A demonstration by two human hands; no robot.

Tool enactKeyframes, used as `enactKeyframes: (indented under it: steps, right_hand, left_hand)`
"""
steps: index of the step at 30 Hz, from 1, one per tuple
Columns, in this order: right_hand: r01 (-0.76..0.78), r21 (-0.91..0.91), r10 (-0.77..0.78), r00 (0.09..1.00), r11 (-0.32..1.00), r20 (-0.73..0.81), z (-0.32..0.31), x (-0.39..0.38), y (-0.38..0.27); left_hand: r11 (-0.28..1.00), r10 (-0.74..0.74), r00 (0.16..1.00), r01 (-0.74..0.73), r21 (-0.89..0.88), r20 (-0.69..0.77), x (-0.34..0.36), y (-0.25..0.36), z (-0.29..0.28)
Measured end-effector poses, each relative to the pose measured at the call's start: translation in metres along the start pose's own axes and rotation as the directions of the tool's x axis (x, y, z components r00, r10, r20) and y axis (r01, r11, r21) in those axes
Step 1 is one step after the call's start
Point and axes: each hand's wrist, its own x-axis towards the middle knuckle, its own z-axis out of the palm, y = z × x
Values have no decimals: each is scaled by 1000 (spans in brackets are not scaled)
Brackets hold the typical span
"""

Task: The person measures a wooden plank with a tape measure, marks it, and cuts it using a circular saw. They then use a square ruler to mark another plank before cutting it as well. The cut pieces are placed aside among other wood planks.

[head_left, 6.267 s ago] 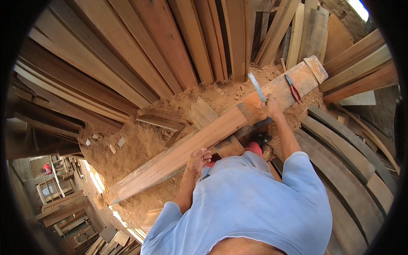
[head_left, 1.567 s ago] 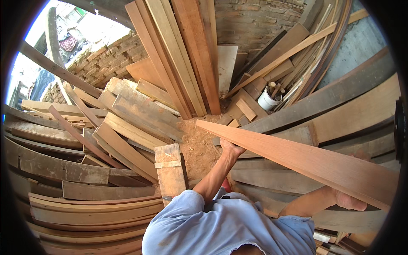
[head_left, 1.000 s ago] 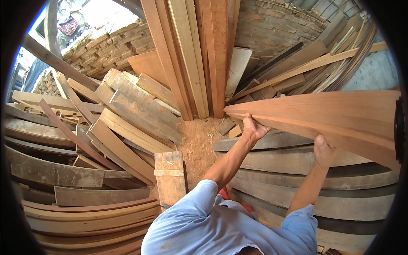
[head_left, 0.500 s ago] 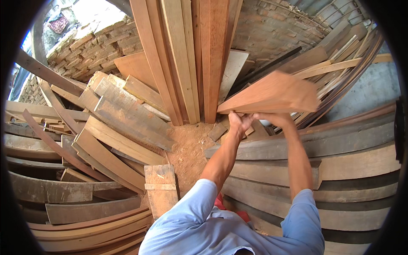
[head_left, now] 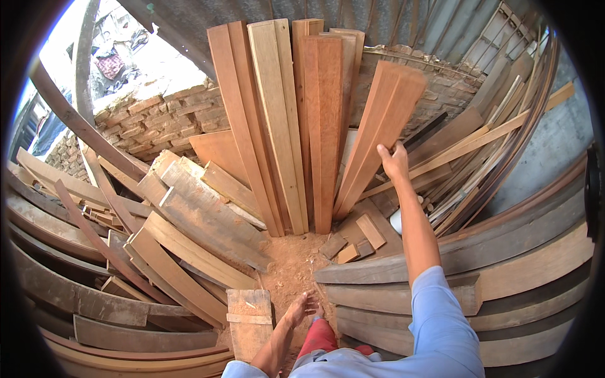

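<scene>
My right hand (head_left: 394,160) grips the edge of a reddish plank (head_left: 384,107) standing tilted, its top leaning right and its lower end near the floor, beside several upright boards (head_left: 322,132) propped against the brick wall. My left hand (head_left: 301,307) is lowered in front of me, empty with fingers apart, over the sawdust-covered floor (head_left: 290,264). Just left of it lies a short weathered board with a cross batten (head_left: 246,334). My red-clad legs (head_left: 318,340) show below.
Piles of straight and curved boards (head_left: 183,227) fill the left. Long curved timbers (head_left: 523,264) are stacked at the right, with loose offcuts (head_left: 368,230) and a white bucket (head_left: 396,222) behind them. A brick wall (head_left: 145,116) and corrugated metal sheeting (head_left: 428,28) stand at the back.
The plank I was carrying near level in both hands has swung up beside the standing boards. My left hand has let go and dropped low; my right arm has reached forward and up.
</scene>
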Motion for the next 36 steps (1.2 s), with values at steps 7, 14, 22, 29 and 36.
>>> enactKeyframes:
  steps: [7, 14, 22, 29, 36]
  right_hand:
    - [65, 90, -104, 834, 994, 541, 30, -99, -12]
    - [-115, -36, 98, 598, 993, 796, 19, -348, 50]
    - [-231, -91, 206, 545, 969, 813, -64, -509, 93]
    - [-169, -159, 230, 618, 973, 752, -122, -559, 100]
    - [-232, -39, 198, 720, 972, 665, -182, -621, 123]
  left_hand:
    - [959, -128, 956, 187, 214, -262, -24, -50, 2]
    - [971, 62, 973, -6, 240, -224, -18, -39, 24]
    - [977, 148, 947, -95, 191, -285, -53, -82, 43]
    - [841, 354, 883, -157, 517, -308, -95, -133, 33]
    - [581, 733, 542, -186, 792, -411, -154, -171, 7]
